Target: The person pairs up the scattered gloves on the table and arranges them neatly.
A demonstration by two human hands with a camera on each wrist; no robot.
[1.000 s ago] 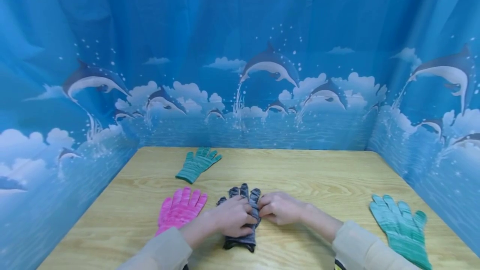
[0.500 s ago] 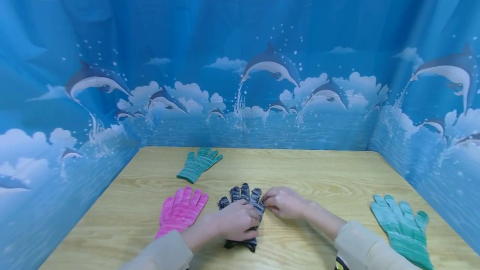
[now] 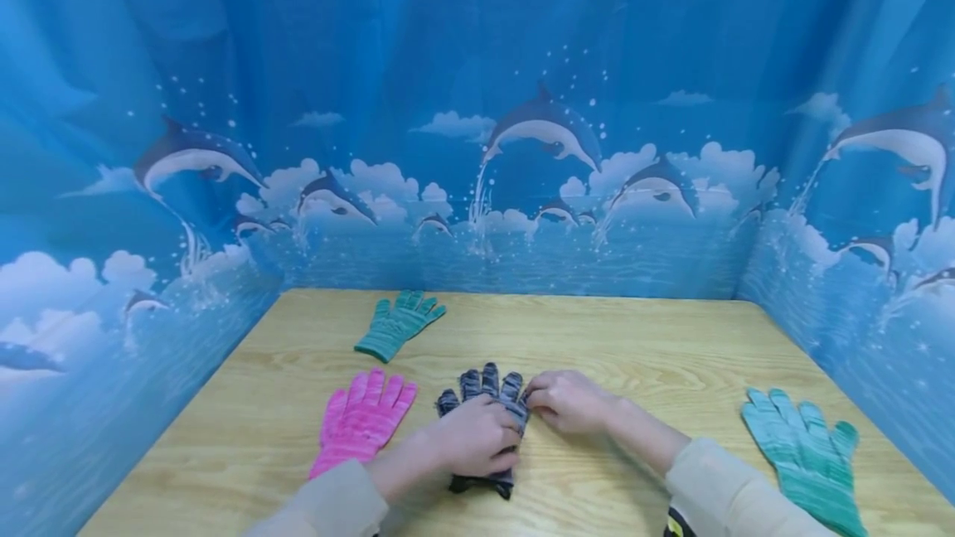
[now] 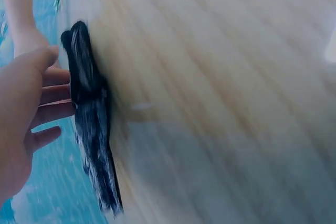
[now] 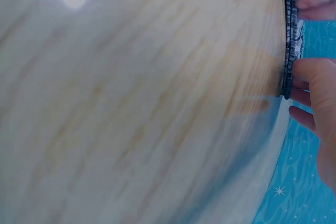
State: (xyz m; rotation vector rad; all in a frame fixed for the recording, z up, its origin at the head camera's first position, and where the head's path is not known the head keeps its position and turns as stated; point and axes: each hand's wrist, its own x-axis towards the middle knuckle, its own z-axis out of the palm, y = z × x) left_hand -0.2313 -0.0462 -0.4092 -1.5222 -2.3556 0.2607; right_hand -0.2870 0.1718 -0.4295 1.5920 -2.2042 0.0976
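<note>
A knitted black-and-grey glove (image 3: 489,379) lies flat near the middle of the table, its fingers pointing away and its dark cuff toward me. My left hand (image 3: 476,436) rests over its palm, hiding much of it. In the left wrist view the fingers of that hand reach loosely to the glove (image 4: 90,95), with gaps between them. My right hand (image 3: 569,401) pinches the outermost glove finger on the right side. The right wrist view has its thumb and fingertips at the end of the glove (image 5: 289,72).
A pink glove (image 3: 361,421) lies left of the dark one, partly behind my left forearm. One green glove (image 3: 399,326) is at the back left of the wooden table (image 3: 612,338), another green glove (image 3: 809,454) at the right. A blue dolphin-print curtain (image 3: 477,106) encloses the table's back and sides.
My right hand has moved slightly away and to the right, spreading the dark glove's right outer finger outward. My left hand has shifted slightly over the palm. The other gloves lie as before.
</note>
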